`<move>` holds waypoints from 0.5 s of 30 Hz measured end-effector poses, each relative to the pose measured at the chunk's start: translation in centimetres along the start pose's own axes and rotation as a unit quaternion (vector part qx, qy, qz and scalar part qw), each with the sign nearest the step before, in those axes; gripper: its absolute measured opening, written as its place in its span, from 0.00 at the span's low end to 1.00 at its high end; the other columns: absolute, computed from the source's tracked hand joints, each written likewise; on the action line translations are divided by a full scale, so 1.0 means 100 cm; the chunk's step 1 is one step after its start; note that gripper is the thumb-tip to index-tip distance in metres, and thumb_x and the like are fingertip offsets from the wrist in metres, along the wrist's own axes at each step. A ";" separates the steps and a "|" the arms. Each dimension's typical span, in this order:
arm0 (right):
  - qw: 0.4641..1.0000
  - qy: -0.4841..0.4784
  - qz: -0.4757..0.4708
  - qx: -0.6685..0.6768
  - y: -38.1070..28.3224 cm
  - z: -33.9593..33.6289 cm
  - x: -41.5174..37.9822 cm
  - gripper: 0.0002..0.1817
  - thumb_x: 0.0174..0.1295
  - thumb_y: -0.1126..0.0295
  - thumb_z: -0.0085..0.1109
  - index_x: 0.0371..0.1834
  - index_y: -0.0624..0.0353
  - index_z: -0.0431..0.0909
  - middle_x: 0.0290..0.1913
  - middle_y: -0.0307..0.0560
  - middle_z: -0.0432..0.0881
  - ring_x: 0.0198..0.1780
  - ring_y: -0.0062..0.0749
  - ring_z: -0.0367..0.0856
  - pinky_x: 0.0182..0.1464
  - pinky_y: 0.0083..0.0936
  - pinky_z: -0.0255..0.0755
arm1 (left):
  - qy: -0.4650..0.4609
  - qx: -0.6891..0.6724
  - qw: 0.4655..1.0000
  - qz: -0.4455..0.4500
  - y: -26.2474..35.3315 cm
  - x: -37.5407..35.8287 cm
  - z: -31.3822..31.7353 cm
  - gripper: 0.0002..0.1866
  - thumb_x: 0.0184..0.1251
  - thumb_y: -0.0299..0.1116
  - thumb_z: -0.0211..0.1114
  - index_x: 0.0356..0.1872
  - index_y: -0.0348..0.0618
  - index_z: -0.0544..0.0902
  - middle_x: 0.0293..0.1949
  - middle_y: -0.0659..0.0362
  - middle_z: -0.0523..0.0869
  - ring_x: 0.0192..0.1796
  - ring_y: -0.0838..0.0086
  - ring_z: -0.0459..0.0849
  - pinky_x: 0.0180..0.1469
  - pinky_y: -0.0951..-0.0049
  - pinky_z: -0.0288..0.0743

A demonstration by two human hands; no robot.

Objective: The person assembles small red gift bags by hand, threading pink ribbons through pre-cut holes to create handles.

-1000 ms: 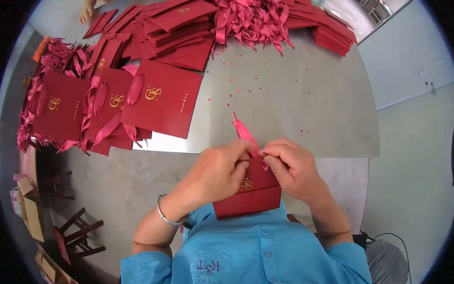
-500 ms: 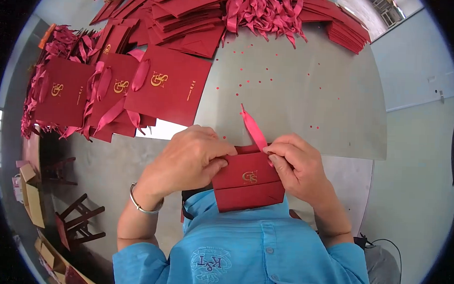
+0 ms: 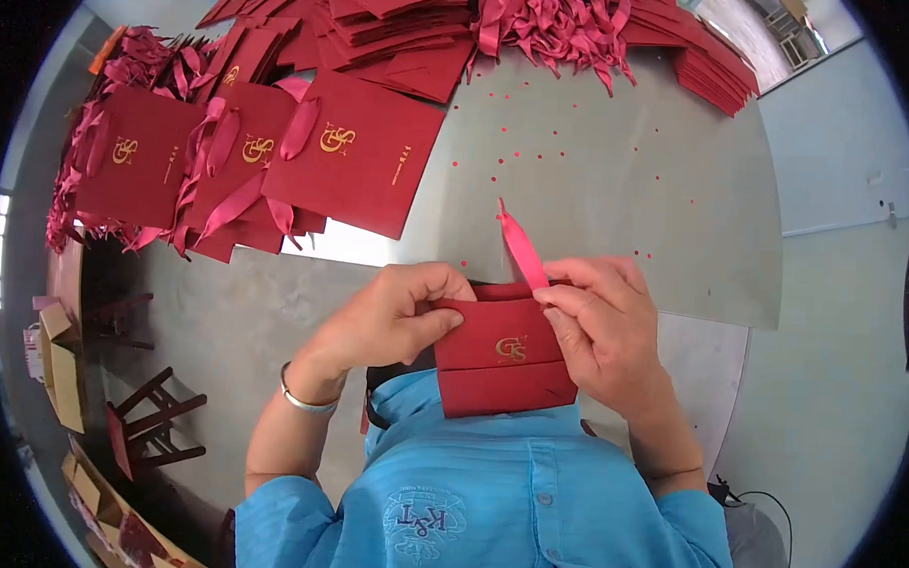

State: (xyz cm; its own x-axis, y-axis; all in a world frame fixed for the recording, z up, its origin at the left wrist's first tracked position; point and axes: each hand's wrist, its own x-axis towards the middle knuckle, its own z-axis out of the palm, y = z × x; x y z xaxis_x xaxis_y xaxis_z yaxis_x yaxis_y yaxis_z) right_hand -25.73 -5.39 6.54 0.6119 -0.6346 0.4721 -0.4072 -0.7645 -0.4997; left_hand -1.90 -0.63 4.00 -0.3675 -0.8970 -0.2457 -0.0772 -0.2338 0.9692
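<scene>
A small dark red paper bag [image 3: 506, 389] with a gold logo is held in front of my body, just past the table's edge. My left hand [image 3: 398, 314] pinches the bag's left upper edge, thumb on the front panel and fingers at the opening. At the right upper edge, my right hand [image 3: 605, 329] grips a pink ribbon [image 3: 521, 248] between thumb and fingers. The ribbon's free end points away over the table. Part of the bag's right side is hidden behind my right fingers.
The grey table [image 3: 597, 219] carries small red dots. Larger red bags with ribbons [image 3: 354, 155] lie at the left, stacked red bags [image 3: 393, 32] behind, and a heap of pink ribbons [image 3: 554, 27] at the back. A wooden stool [image 3: 154, 424] and cardboard boxes [image 3: 61, 365] stand at left.
The view has shifted slightly. The fingers of my right hand have moved a little along the ribbon, and my left hand has changed its hold slightly at the bag's edge.
</scene>
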 end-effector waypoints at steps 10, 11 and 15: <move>0.997 -0.043 0.018 0.059 0.004 0.024 0.010 0.07 0.55 0.80 0.63 0.37 0.60 0.81 0.28 0.43 0.79 0.31 0.37 0.75 0.36 0.31 0.70 | -0.009 -0.210 0.977 -0.049 -0.012 0.009 -0.003 0.11 0.62 0.12 0.57 0.45 0.32 0.78 0.32 0.61 0.82 0.16 0.88 0.69 0.14 0.86 0.59; 0.997 -0.045 0.017 0.058 0.003 0.024 0.010 0.07 0.55 0.80 0.63 0.37 0.60 0.81 0.28 0.43 0.79 0.31 0.37 0.75 0.36 0.31 0.70 | -0.023 -0.225 0.973 -0.043 -0.015 0.010 -0.004 0.13 0.61 0.11 0.56 0.46 0.32 0.78 0.33 0.60 0.82 0.16 0.88 0.68 0.14 0.86 0.58; 0.991 -0.049 0.046 0.112 0.000 0.024 0.005 0.05 0.58 0.80 0.61 0.37 0.61 0.81 0.27 0.43 0.78 0.29 0.34 0.74 0.34 0.28 0.69 | -0.026 -0.272 0.961 -0.040 -0.020 0.006 -0.004 0.15 0.61 0.10 0.55 0.47 0.32 0.76 0.34 0.59 0.82 0.16 0.88 0.68 0.15 0.86 0.59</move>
State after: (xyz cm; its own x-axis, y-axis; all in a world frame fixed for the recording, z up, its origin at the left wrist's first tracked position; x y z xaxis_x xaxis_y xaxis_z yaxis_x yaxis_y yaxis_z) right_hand -23.80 -5.47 5.07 0.6464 -0.6783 0.3492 -0.3103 -0.6519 -0.6919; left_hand -1.64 -0.86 1.92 -0.4279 -0.8513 -0.3036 0.3831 -0.4750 0.7922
